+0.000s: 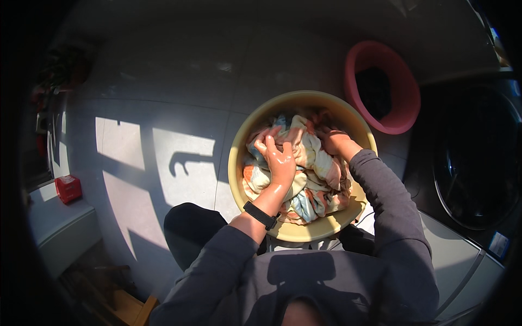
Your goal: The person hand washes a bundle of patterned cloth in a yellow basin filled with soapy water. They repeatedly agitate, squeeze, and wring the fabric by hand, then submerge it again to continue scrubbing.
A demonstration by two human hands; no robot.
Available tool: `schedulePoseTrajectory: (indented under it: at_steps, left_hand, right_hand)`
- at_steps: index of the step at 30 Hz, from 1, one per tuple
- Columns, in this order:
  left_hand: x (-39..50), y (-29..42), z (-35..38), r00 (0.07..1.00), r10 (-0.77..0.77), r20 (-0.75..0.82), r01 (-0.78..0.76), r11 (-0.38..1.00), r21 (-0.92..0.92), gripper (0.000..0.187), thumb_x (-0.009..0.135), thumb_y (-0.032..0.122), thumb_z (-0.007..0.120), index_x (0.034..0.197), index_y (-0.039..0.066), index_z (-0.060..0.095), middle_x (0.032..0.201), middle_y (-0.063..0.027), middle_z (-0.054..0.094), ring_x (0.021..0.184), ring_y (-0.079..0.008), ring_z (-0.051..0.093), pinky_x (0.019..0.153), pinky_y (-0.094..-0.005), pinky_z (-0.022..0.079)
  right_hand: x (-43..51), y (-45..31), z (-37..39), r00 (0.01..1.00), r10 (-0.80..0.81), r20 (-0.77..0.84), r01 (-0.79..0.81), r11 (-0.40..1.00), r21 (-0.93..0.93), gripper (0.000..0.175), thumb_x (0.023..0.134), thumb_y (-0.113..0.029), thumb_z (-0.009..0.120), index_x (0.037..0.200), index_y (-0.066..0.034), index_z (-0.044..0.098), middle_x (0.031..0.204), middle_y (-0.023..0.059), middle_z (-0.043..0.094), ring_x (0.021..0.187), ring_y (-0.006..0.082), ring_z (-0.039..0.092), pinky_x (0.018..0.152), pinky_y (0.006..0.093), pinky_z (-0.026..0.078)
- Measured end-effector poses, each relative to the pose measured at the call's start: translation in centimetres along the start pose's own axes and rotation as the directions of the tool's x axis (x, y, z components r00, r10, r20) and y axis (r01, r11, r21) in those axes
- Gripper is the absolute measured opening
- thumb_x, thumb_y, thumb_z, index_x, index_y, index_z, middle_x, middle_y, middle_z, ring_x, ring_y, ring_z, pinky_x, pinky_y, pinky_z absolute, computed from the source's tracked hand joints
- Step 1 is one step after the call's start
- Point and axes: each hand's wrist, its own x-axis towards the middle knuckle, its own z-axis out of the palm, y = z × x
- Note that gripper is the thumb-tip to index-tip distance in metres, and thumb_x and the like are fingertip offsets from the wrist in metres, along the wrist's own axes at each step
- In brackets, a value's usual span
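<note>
A round yellow plastic basin (238, 163) stands before me, between my knees. In it lies a bunched heap of wet patterned fabric (312, 153), cream with orange, peach and pale blue patches. My left hand (279, 159), wet and shiny, rests on the left part of the heap with its fingers bent and apart. A black band (261, 215) circles that wrist. On the far right side of the heap, my right hand (335, 140) presses into the folds. Its fingertips are partly hidden in shadow and cloth, so its grip cannot be made out.
Beyond the basin at the right is a pink tub (403, 98) with something dark inside. A dark appliance with a round glossy door (475, 159) stands at the right. At left, a red box (68, 189) sits on a ledge, above a wooden piece of furniture (128, 305). Sunlight patches the tiled floor (183, 179).
</note>
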Motion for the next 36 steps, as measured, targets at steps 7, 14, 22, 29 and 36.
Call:
schedulePoseTrajectory:
  at_steps: [7,14,22,29,36]
  left_hand:
    - [0.4,0.1,0.0,0.718,-0.443,0.537,0.675,0.634,-0.378,0.023,0.099,0.018,0.054,0.108,-0.004,0.057,0.091,-0.0135,0.064,0.078,-0.0237,0.065,0.076,-0.0289,0.054]
    - [-2.0,1.6,0.9,-0.138,-0.426,0.894,0.959,0.169,0.229,0.117,0.081,0.088,0.024,0.146,-0.008,0.022,0.132,-0.0334,0.050,0.117,-0.0471,0.056,0.097,-0.0586,0.048]
    - [-1.8,1.7,2.6,0.088,-0.247,0.965,0.924,-0.341,-0.172,0.082,0.086,0.082,0.032,0.111,0.008,0.059,0.099,-0.0210,0.064,0.089,-0.0390,0.063,0.082,-0.0539,0.054]
    - [-5.1,-2.9,4.0,0.311,-0.153,0.938,0.906,-0.251,-0.342,0.028,0.102,0.033,0.046,0.089,0.012,0.060,0.080,-0.0055,0.062,0.070,-0.0202,0.061,0.063,-0.0326,0.052]
    - [-5.3,-4.8,3.5,0.320,-0.466,0.825,0.899,-0.126,-0.420,0.023,0.101,0.029,0.049,0.095,0.012,0.063,0.082,-0.0010,0.063,0.073,-0.0148,0.060,0.066,-0.0295,0.052]
  right_hand:
    - [5.9,0.5,-2.0,0.944,-0.160,0.288,0.056,0.939,0.339,0.035,0.084,-0.018,0.061,0.117,-0.0102,0.069,0.115,0.0175,0.068,0.109,0.0346,0.064,0.090,0.0403,0.050]
    - [-1.9,-2.5,-8.4,0.947,0.322,-0.005,-0.188,0.565,0.803,0.037,0.091,-0.019,0.059,0.119,0.0051,0.060,0.104,0.0186,0.069,0.093,0.0243,0.067,0.081,0.0346,0.052]
    - [-18.1,-17.3,-10.2,0.777,0.537,-0.329,0.006,0.516,0.856,0.026,0.091,-0.015,0.068,0.107,0.0041,0.063,0.097,0.0107,0.064,0.089,0.0176,0.060,0.080,0.0287,0.047]
    - [-13.4,-18.5,-7.3,0.608,0.428,-0.669,-0.066,0.866,0.495,0.035,0.077,-0.027,0.081,0.092,-0.0003,0.064,0.086,0.0173,0.060,0.082,0.0374,0.060,0.073,0.0431,0.050]
    - [-9.6,-15.7,-3.7,0.585,0.373,-0.720,0.052,0.869,0.492,0.018,0.087,-0.019,0.068,0.094,-0.0024,0.067,0.084,0.0178,0.066,0.075,0.0366,0.064,0.065,0.0419,0.051]
